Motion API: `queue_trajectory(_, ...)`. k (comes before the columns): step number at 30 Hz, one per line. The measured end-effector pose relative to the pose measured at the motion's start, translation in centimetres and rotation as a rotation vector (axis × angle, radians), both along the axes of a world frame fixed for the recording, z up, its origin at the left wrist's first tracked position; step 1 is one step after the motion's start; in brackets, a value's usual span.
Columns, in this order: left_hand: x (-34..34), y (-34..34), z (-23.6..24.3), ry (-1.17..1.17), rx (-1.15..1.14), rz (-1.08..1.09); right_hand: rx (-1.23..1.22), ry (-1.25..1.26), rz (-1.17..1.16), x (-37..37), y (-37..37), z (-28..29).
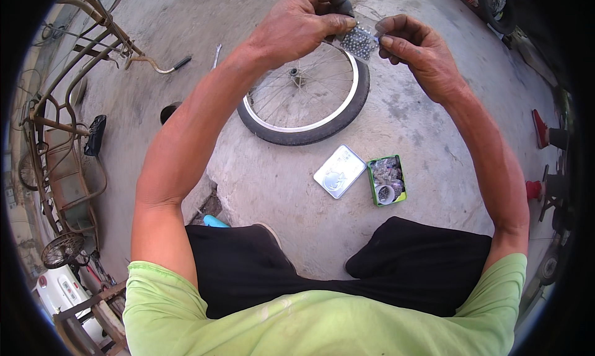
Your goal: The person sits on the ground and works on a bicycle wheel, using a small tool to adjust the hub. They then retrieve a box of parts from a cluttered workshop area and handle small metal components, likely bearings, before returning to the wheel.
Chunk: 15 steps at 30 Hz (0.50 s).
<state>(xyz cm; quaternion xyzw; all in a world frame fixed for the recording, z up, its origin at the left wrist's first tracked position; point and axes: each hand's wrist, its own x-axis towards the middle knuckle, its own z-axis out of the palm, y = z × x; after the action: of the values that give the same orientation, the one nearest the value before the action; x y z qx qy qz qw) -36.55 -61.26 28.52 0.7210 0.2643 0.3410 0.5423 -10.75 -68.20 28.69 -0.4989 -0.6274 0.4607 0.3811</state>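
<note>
Out in front of me, above the wheel, my left hand pinches a small clear plastic bag of steel balls between thumb and fingers. My right hand is closed in a pinch at the bag's right edge; the exact grip of its fingertips is too small to make out. Below the bag a bicycle wheel, with black tyre, silver rim and spokes, lies flat on the concrete. Nearer to me rests an opened green tin with plastic bags and a small white cup of metal balls inside.
The tin's silver lid lies left of it. A wrench is on the floor beyond my left forearm. A rusty tricycle frame stands at the left. At the right edge are a red shoe and, farther up, a black tyre.
</note>
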Motion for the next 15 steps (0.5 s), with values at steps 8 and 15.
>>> queue_trajectory(8,0.4,-0.5,0.0,-0.062,0.149,0.106,0.001,-0.036,-0.042,-0.7,-0.8,0.4)
queue_trajectory(15,0.9,-2.3,1.6,-0.059,-0.028,0.203,0.06,0.05,-0.107,-0.8,-0.6,0.3)
